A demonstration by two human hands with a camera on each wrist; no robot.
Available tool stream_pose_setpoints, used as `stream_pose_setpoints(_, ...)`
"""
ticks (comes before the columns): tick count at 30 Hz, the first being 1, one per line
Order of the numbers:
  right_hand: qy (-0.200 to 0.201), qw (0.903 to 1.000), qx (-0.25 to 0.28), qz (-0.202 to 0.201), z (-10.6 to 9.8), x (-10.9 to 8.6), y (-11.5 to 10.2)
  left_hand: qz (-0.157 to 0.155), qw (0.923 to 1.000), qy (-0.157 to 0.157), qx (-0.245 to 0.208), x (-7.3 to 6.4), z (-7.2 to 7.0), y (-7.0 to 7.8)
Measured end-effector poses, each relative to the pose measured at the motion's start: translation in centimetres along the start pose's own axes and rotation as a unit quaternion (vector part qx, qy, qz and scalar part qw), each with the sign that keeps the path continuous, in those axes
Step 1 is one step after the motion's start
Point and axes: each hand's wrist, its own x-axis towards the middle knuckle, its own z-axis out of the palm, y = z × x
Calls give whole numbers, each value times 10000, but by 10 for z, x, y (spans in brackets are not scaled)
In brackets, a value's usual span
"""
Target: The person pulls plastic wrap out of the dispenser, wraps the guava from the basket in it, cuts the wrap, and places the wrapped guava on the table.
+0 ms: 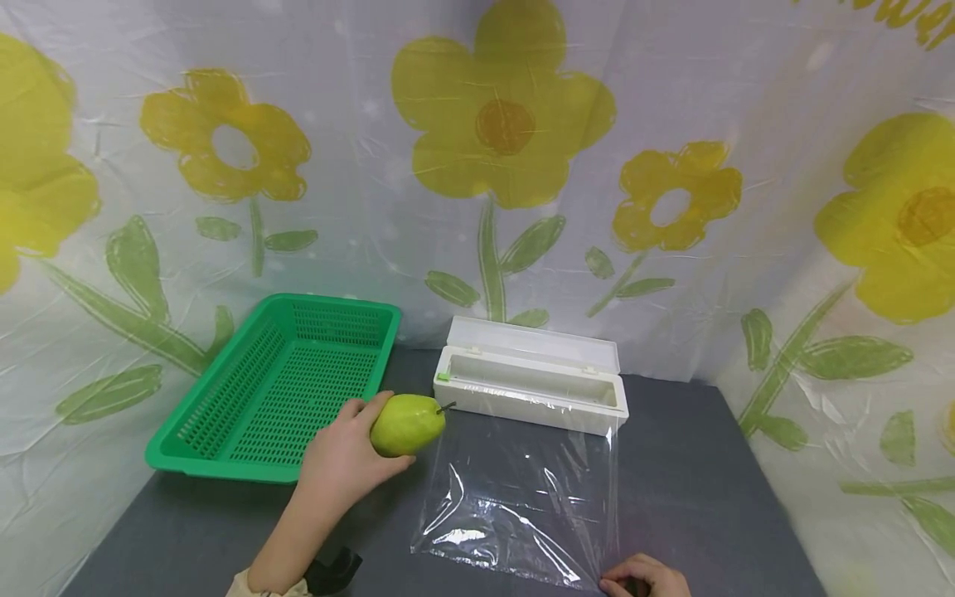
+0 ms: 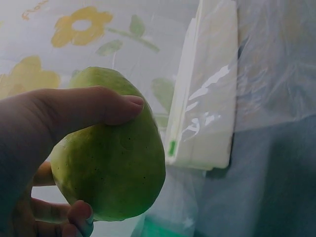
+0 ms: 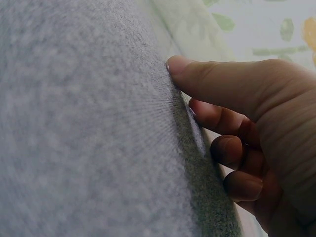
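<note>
Right hand point(image 1: 646, 575), bottom right of frame: thumb and finger look pinched together on the near corner of the cling film point(image 1: 515, 506). Corner pull probably takes slack out of the sheet; creases run toward that corner. Opposite near corner is unheld. Can't tell how much of the film touches the grey tabletop point(image 1: 701, 473).

Left hand point(image 1: 345, 454), just below frame centre: clamped round the green pear point(image 1: 406, 424), thumb on one side, fingers on the other. Side grip leaves the stem end free, stem pointing right. Pear is between basket and film, seemingly off the table.

Green plastic basket point(image 1: 306, 394), left of frame: its near-right part is behind the left hand, presumably set there for easy left-hand reach.

White cling film dispenser point(image 1: 530, 363), right of centre: lid point(image 1: 533, 338) tipped back, likely for film access. Green tab point(image 1: 443, 376) at its left end. Film runs over its front edge.

Flower-print curtain point(image 1: 358, 207) behind.
</note>
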Motion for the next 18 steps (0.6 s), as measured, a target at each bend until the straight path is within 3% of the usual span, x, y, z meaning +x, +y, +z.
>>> stream_pose_setpoints(11, -88, 9997, 74, -231, -2, -1, 5, 176, 9998, -2, -70, 0, 22, 9)
stream_pose_setpoints(18, 81, 9997, 49, -212, 1, 0, 3, 250, 9996, -67, -95, -3, 33, 19)
